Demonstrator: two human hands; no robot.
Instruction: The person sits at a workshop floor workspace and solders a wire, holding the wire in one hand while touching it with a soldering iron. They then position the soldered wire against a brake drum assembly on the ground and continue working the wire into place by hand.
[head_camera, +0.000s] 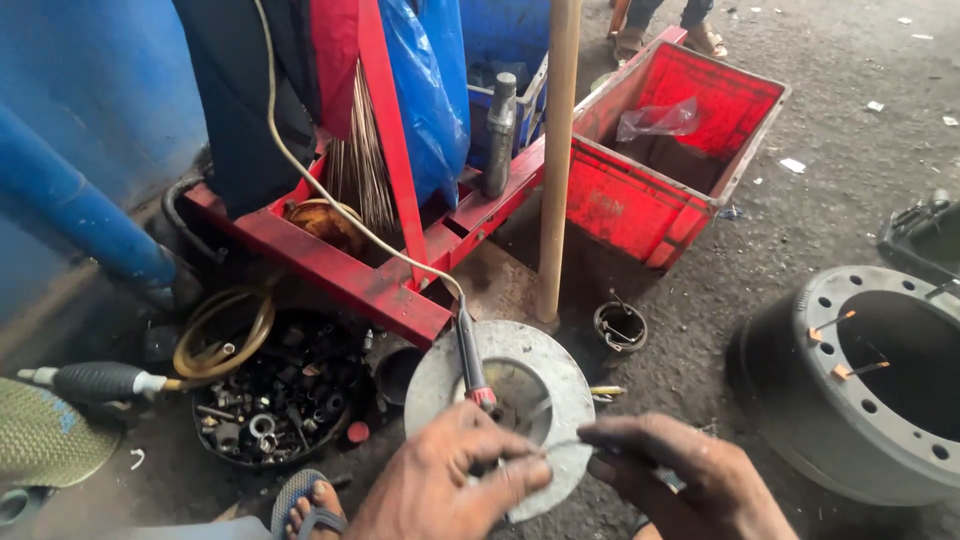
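Two hands meet low in the view over a thin metal rod (560, 446), which lies across the gap between them above the lower rim of a grey steel disc (500, 385) on the floor. The left hand (445, 480) has its fingers (505, 478) curled together, pinching one end of the rod; the right hand (680, 475) closes on the other end, though its fingertips are partly hidden, so the exact grip cannot be told. Holding it at both ends seems to keep so slight a piece steady. Resting on the disc at about 12 o'clock is a dark-handled torch (470, 355) with a red collar, its pale hose (300, 170) running up and away to 11 o'clock, laid within easy reach. At 9 o'clock from the disc a shallow pan of nuts and bolts (275, 395) sits beside a coil of yellow tubing (222, 335). A red steel frame (370, 270) stands at 11 o'clock, a wooden pole (556, 160) rises at 12, a red plastic crate (670, 150) lies at 1 o'clock, and a large brake drum (860, 380) sits at 3 o'clock. A sandalled foot (305, 505) shows at 7 o'clock.
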